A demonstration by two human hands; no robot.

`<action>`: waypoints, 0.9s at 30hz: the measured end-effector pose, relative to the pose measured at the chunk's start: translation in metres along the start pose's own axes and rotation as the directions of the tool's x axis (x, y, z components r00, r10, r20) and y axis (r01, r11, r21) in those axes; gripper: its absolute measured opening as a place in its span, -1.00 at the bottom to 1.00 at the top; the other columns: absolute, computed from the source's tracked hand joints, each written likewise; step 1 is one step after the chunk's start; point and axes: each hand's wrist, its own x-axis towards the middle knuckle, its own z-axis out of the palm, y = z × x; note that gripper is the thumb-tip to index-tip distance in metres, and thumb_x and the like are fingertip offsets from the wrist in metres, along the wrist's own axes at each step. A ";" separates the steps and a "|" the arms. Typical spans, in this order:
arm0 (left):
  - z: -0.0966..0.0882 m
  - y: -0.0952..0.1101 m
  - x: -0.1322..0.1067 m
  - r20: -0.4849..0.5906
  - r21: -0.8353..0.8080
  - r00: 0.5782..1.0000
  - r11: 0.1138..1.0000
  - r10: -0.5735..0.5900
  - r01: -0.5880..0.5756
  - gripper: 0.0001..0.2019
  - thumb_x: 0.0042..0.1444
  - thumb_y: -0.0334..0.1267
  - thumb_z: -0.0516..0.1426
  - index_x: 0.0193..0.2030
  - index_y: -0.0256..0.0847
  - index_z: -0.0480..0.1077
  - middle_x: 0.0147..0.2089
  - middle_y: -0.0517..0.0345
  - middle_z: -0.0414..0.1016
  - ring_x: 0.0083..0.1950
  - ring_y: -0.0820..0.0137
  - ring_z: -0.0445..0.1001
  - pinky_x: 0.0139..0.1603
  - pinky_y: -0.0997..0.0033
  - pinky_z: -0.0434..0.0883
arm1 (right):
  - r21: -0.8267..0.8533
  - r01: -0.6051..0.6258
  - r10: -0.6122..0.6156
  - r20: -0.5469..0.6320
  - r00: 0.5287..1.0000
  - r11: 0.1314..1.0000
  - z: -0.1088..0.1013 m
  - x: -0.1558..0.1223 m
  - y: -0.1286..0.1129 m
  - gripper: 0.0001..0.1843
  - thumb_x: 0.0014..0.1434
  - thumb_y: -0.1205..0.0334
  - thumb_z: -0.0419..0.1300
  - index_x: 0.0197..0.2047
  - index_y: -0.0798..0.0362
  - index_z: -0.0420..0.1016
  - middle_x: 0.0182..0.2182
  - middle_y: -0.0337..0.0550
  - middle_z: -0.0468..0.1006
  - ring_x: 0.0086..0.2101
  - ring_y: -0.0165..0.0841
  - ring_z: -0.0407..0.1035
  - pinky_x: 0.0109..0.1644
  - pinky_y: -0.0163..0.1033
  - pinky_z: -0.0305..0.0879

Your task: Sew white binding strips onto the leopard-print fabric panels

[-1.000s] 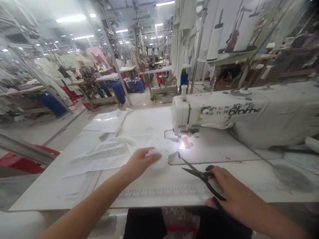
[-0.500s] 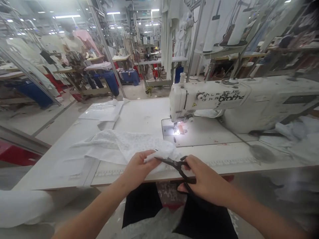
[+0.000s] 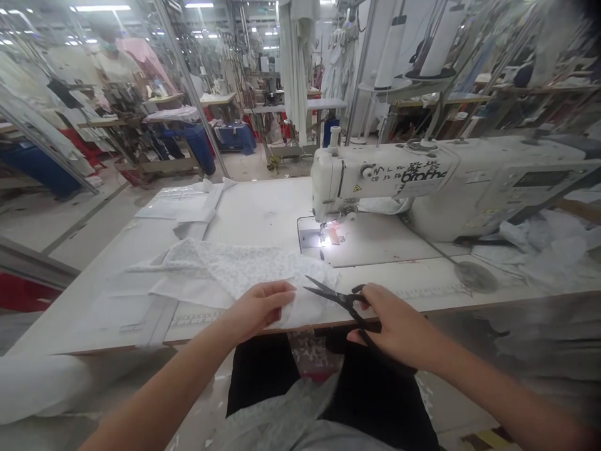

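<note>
My left hand (image 3: 260,307) pinches the near corner of a white patterned fabric piece (image 3: 225,272) that lies on the sewing table (image 3: 263,213) and hangs over its front edge. My right hand (image 3: 399,326) grips black scissors (image 3: 342,299) by the handles. Their blades are parted and point left, just right of the held fabric corner. Behind them stands a white sewing machine (image 3: 422,181), its lamp lighting the needle plate (image 3: 328,235).
More white fabric pieces (image 3: 183,207) lie at the table's far left, and a heap of white cloth (image 3: 544,241) sits to the right of the machine. Thread cones (image 3: 389,44) stand on a rack behind. Other workstations and a person (image 3: 110,59) fill the background left.
My hands drew the fabric corner and the scissors from the machine's plate to the table's front edge. The scissor blades, which met the fabric corner half a second ago, now stand open beside it.
</note>
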 end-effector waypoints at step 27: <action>-0.001 -0.011 0.007 -0.015 0.403 0.996 0.912 0.092 -0.078 -0.67 -0.12 -0.01 0.25 -0.33 -0.23 0.41 -0.57 0.29 0.30 -0.60 0.57 0.23 -0.60 0.57 0.14 | -0.010 0.082 -0.081 0.092 0.992 0.997 -0.004 0.007 0.010 -0.62 -0.05 -0.03 0.27 -0.34 0.02 0.21 -0.29 -0.18 0.35 -0.29 -0.25 0.25 -0.33 -0.22 0.21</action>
